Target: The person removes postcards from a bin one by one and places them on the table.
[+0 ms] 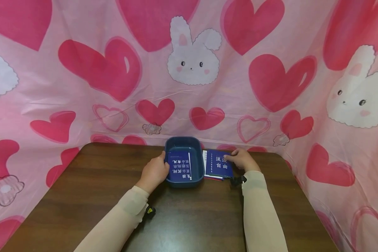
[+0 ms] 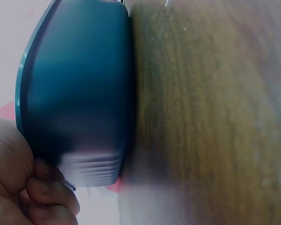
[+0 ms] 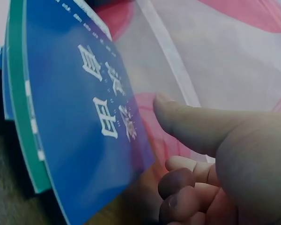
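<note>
My left hand (image 1: 154, 172) grips the left rim of a dark blue rectangular plastic tray (image 1: 193, 182); in the left wrist view the fingers curl at the rim of the tray (image 2: 79, 79). Inside it lies a blue card (image 1: 179, 167) with white Chinese characters. To the tray's right is a small fanned pile topped by another blue card (image 1: 218, 168), with large white characters. My right hand (image 1: 243, 160) is at the pile's right edge, its thumb over the top card in the head view. In the right wrist view, thumb and fingers stand apart beside the blue card (image 3: 75, 122).
Under everything is a brown wooden table (image 1: 189, 217). A pink cloth (image 1: 157, 84) with hearts and rabbit faces hangs behind it and at both sides. White and green edges of other cards (image 1: 205, 164) show beneath the top card. Each wrist wears a small black device.
</note>
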`<state>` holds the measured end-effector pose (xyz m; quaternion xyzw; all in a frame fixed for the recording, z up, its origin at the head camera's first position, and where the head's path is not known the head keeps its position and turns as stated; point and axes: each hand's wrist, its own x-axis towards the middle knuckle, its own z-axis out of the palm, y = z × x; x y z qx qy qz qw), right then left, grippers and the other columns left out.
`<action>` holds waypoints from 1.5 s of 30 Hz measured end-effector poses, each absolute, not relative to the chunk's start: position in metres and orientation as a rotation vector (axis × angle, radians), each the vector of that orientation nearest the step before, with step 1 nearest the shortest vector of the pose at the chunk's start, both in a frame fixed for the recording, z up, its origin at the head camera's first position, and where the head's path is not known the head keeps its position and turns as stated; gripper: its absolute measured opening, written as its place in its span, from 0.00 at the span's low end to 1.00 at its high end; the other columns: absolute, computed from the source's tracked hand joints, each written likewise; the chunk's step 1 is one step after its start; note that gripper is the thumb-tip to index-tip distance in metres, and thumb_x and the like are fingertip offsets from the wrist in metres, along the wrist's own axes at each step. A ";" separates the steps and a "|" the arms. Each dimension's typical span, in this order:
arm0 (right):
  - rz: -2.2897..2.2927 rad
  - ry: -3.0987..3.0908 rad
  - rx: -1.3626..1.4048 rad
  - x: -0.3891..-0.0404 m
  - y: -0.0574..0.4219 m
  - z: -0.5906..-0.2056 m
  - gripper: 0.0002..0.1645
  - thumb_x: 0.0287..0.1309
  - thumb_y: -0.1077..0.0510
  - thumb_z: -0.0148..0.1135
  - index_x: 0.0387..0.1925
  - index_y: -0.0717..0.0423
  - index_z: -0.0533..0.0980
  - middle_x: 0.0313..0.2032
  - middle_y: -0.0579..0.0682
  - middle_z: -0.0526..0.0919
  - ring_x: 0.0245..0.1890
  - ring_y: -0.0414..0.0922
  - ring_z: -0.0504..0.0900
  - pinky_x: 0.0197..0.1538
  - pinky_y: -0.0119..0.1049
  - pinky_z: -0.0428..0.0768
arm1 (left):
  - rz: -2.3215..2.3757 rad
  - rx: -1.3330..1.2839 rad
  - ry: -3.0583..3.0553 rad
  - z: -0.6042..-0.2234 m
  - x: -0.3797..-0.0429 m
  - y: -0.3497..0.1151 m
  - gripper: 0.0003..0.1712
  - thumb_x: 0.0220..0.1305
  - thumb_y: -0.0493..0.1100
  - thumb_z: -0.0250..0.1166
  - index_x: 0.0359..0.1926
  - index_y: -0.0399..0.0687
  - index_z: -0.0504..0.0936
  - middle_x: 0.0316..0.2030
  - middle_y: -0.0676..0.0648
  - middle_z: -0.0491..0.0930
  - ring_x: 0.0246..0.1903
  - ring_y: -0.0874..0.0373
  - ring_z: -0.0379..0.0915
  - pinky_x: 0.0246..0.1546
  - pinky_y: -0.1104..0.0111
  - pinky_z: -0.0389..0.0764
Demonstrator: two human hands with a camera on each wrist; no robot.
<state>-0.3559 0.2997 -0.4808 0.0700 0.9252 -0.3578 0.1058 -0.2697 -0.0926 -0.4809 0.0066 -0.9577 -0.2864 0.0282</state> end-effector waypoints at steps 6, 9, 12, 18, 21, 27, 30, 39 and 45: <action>-1.142 2.717 0.133 -0.363 0.300 -0.483 0.31 0.74 0.37 0.73 0.56 0.59 0.80 0.39 0.56 0.82 0.38 0.51 0.79 0.41 0.40 0.80 | -0.874 0.025 -2.956 -0.481 -0.271 -0.093 0.38 0.83 0.46 0.59 0.87 0.37 0.67 0.73 0.30 0.82 0.39 0.41 0.84 0.44 0.44 0.89; -1.171 2.719 0.096 -0.356 0.287 -0.469 0.27 0.76 0.41 0.72 0.57 0.60 0.83 0.37 0.54 0.84 0.38 0.50 0.81 0.42 0.40 0.80 | -0.881 0.022 -2.958 -0.480 -0.271 -0.094 0.38 0.84 0.47 0.58 0.87 0.37 0.66 0.73 0.30 0.82 0.36 0.43 0.82 0.41 0.47 0.88; -1.218 2.723 0.015 -0.355 0.279 -0.463 0.25 0.76 0.42 0.72 0.56 0.59 0.84 0.34 0.52 0.83 0.35 0.49 0.82 0.42 0.40 0.80 | -0.895 0.020 -2.960 -0.479 -0.271 -0.093 0.38 0.84 0.47 0.58 0.87 0.37 0.66 0.74 0.30 0.82 0.37 0.42 0.82 0.43 0.46 0.89; -1.268 2.723 -0.090 -0.348 0.261 -0.443 0.24 0.77 0.44 0.72 0.59 0.58 0.84 0.35 0.53 0.85 0.35 0.53 0.84 0.41 0.39 0.82 | -0.913 0.015 -2.958 -0.478 -0.270 -0.090 0.38 0.84 0.46 0.58 0.87 0.38 0.65 0.73 0.30 0.82 0.37 0.42 0.83 0.43 0.46 0.89; -1.253 2.734 -0.153 -0.346 0.250 -0.436 0.25 0.76 0.44 0.73 0.60 0.58 0.84 0.38 0.58 0.88 0.37 0.58 0.87 0.42 0.40 0.84 | -0.920 0.019 -2.961 -0.478 -0.270 -0.089 0.38 0.84 0.47 0.58 0.88 0.38 0.65 0.73 0.31 0.82 0.35 0.43 0.82 0.38 0.50 0.86; -1.176 2.728 -0.260 -0.345 0.220 -0.424 0.24 0.75 0.41 0.74 0.59 0.53 0.85 0.43 0.60 0.91 0.42 0.61 0.90 0.45 0.45 0.88 | -0.910 0.045 -2.973 -0.479 -0.267 -0.088 0.38 0.84 0.46 0.59 0.88 0.39 0.65 0.74 0.31 0.82 0.34 0.45 0.80 0.34 0.54 0.83; -1.152 2.696 -0.330 -0.344 0.200 -0.415 0.23 0.74 0.43 0.74 0.58 0.55 0.85 0.44 0.60 0.92 0.42 0.63 0.91 0.47 0.52 0.91 | -0.915 0.048 -2.970 -0.480 -0.266 -0.089 0.38 0.84 0.47 0.59 0.88 0.39 0.65 0.73 0.31 0.82 0.34 0.44 0.81 0.36 0.52 0.85; -0.951 2.603 -0.389 -0.352 0.138 -0.401 0.31 0.73 0.45 0.76 0.65 0.62 0.82 0.40 0.57 0.94 0.34 0.49 0.95 0.44 0.45 0.95 | -0.913 0.023 -2.948 -0.480 -0.267 -0.092 0.38 0.84 0.46 0.59 0.87 0.37 0.66 0.72 0.30 0.83 0.38 0.42 0.84 0.42 0.46 0.89; -0.915 2.577 -0.338 -0.359 0.111 -0.402 0.26 0.73 0.48 0.77 0.57 0.64 0.83 0.37 0.60 0.93 0.34 0.51 0.94 0.41 0.44 0.95 | -0.933 0.027 -2.970 -0.480 -0.268 -0.091 0.39 0.85 0.47 0.59 0.88 0.38 0.65 0.69 0.30 0.86 0.29 0.47 0.80 0.28 0.58 0.79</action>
